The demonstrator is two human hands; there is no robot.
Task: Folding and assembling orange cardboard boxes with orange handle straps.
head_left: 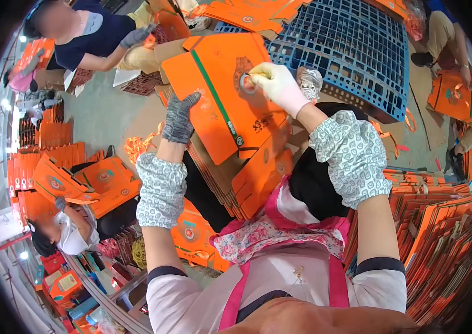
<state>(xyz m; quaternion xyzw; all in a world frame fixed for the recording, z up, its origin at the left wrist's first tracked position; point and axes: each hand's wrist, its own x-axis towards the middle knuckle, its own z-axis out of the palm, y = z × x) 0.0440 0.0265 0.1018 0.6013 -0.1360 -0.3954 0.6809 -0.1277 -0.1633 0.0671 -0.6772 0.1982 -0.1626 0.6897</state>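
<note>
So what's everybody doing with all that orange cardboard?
The person wearing the camera holds a flat orange box sheet up over a stack of flat sheets. The left hand, in a grey glove, steadies its edge, while the right hand, in a pale glove, pinches near its round emblem. Other people nearby handle similar orange pieces.

Grey concrete floor (99, 108): blue plastic pallet (353, 50), flat cardboard sheets (422, 83), orange box stacks (52, 133).

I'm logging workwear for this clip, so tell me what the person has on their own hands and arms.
The left hand wears a dark grey knitted glove, the right hand a pale cream one with a pinkish cuff. Both forearms carry loose sleeve covers in white cloth with a small grey-green print, gathered at each end. Above them, white sleeves end in dark cuffs.
</note>
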